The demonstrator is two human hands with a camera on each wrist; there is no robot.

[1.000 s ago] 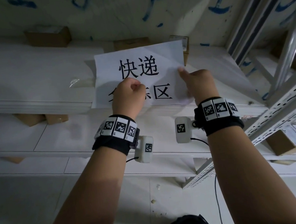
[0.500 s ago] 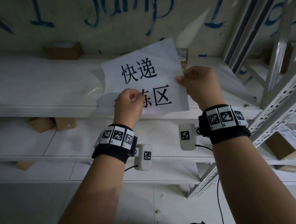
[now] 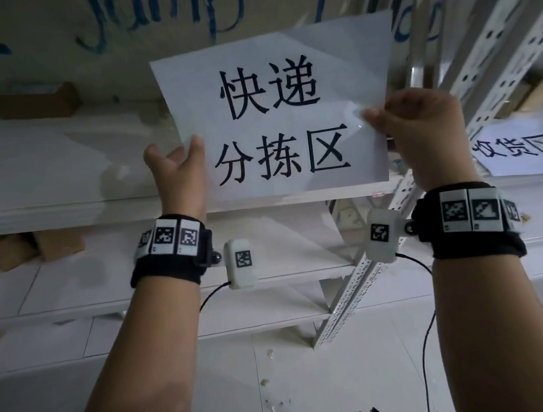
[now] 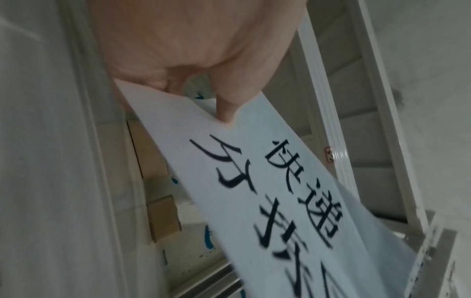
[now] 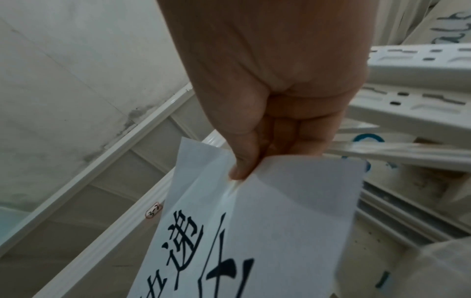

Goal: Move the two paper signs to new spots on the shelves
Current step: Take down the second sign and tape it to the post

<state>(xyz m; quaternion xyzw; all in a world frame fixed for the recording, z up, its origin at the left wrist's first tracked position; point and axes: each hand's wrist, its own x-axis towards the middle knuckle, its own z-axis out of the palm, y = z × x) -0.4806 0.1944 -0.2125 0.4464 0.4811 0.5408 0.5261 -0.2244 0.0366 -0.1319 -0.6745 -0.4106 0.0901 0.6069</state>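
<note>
A white paper sign (image 3: 279, 115) with two rows of black characters hangs in the air in front of the white shelves. My left hand (image 3: 178, 162) pinches its left edge, thumb in front. My right hand (image 3: 414, 124) pinches the right edge, where the sheet creases. The left wrist view shows the thumb on the sign (image 4: 280, 191); in the right wrist view the sign (image 5: 267, 221) is pinched between thumb and curled fingers. A second paper sign (image 3: 525, 151) with black characters lies on the shelf at the far right, partly cut off by my right hand.
White metal shelving (image 3: 57, 213) runs across several levels, with perforated uprights (image 3: 491, 49) on the right. Brown cardboard boxes (image 3: 35, 102) sit on the upper left shelf and below (image 3: 37, 247). The wall behind bears blue lettering.
Both hands have lifted the sign up and to the right, off the shelf edge. My left hand shifted from the sign's lower middle to its left edge, so all characters show.
</note>
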